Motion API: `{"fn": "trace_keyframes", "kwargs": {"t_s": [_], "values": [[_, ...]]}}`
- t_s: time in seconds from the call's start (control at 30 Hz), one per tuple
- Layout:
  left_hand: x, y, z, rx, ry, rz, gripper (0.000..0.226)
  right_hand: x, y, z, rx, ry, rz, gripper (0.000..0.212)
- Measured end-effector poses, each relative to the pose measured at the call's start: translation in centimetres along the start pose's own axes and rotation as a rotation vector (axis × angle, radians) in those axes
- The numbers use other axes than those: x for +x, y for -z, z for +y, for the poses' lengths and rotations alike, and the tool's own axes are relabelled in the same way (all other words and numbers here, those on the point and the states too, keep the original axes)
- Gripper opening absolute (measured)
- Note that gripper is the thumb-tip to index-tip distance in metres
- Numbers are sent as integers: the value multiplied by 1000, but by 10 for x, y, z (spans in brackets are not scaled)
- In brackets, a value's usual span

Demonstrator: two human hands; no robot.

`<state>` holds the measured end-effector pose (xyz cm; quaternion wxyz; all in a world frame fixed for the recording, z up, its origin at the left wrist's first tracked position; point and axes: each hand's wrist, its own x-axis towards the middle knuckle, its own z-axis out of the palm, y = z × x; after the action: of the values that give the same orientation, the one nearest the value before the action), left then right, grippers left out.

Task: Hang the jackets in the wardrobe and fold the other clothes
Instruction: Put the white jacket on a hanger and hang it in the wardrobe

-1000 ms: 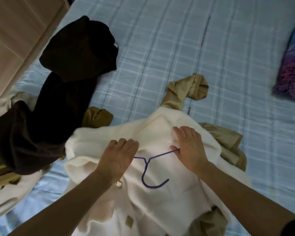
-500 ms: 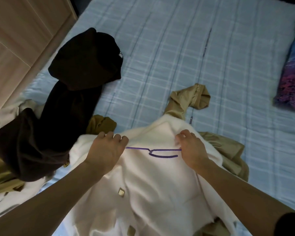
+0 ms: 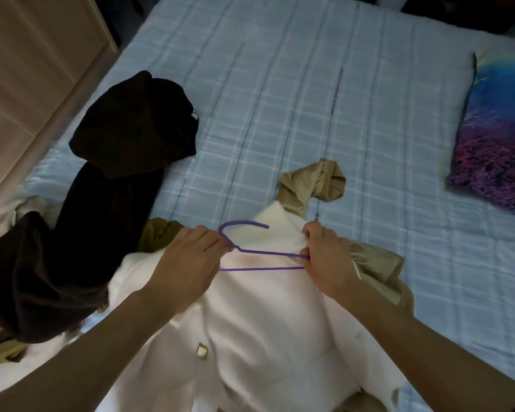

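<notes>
A white jacket (image 3: 259, 331) with square buttons lies on the bed in front of me, over an olive-tan garment (image 3: 312, 185). A purple wire hanger (image 3: 262, 254) sits at the jacket's collar, its hook pointing away from me. My left hand (image 3: 191, 263) grips the hanger's left end together with the white fabric. My right hand (image 3: 327, 260) pinches the hanger's right end and the jacket's shoulder cloth.
A dark brown-black garment (image 3: 101, 185) sprawls on the left of the blue checked bedspread (image 3: 309, 99). A purple-and-blue pillow (image 3: 500, 138) lies at the right edge. A light wooden wardrobe (image 3: 27, 69) stands along the left. More pale and olive clothes are heaped at the lower left.
The hanger's hook has flipped from pointing toward me to pointing away. Both hands shifted up to the jacket's shoulders and closed on the hanger's ends.
</notes>
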<state>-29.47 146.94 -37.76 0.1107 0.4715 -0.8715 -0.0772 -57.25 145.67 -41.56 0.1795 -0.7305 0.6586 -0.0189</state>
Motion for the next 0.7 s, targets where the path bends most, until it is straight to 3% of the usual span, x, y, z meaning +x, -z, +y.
{"fn": "trace_keyframes", "kwargs": {"t_s": [0.07, 0.17, 0.2, 0.3, 0.43, 0.7], "values": [[6, 1, 17, -182, 86, -24, 23, -3, 3, 0, 71, -24, -38, 21], [8, 1, 37, -731, 383, -60, 15, -8, 7, 4, 139, -19, -62, 34], [8, -1, 40, -825, 405, -48, 11, -10, 9, 5, 147, -7, -67, 40], [2, -2, 43, -796, 307, -1, 12, -14, 17, 10, 182, -2, -108, 54], [-6, -3, 39, -718, 247, 15, 10, -16, 29, 15, 156, 4, -205, 57], [-11, 0, 46, -644, 180, 18, 9, -16, 52, 14, 89, 98, -280, 34]]}}
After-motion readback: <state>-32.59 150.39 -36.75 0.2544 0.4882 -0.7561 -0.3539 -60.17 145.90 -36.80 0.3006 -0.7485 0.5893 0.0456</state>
